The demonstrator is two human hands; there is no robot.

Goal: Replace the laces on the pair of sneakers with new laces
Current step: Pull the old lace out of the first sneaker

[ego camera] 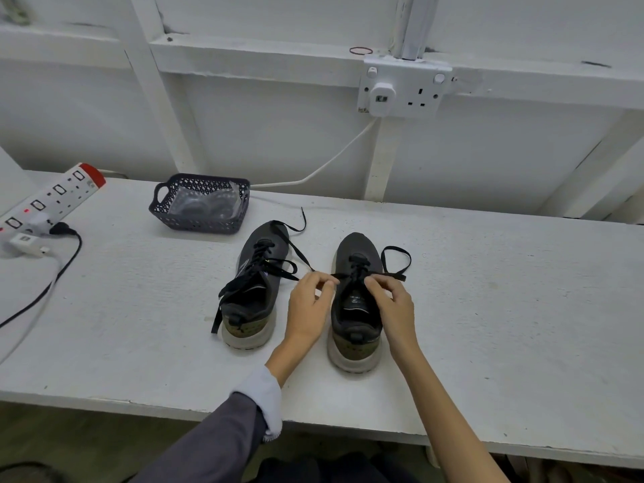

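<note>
- Black lace (393, 275) on the right sneaker (359, 245): fingertips cover the spot where it leaves the top eyelets, so I cannot tell whether it is knotted there.
- Tongue label inside this sneaker is too small to read.
- Dark basket (195, 223) by the desk's (488, 308) far edge, left of middle, holds clear wrapping that glares. Its contents cannot be made out.
- Power strip (52, 196) at the far left corner is cut off by the frame, and its cables run out of view.
- Left grip (310, 305): narrow, thumb and forefinger pinching the lace strand on the sneaker's left side.
- Right grip (393, 301): narrow, pinching the strand on the right side, where a loose loop lies on the desk beyond it.
- Both sneakers stand mid-desk, heels toward the near edge. The left sneaker (268, 235) is just beside its mate, and its loose lace (216, 317) trails over both sides.
</note>
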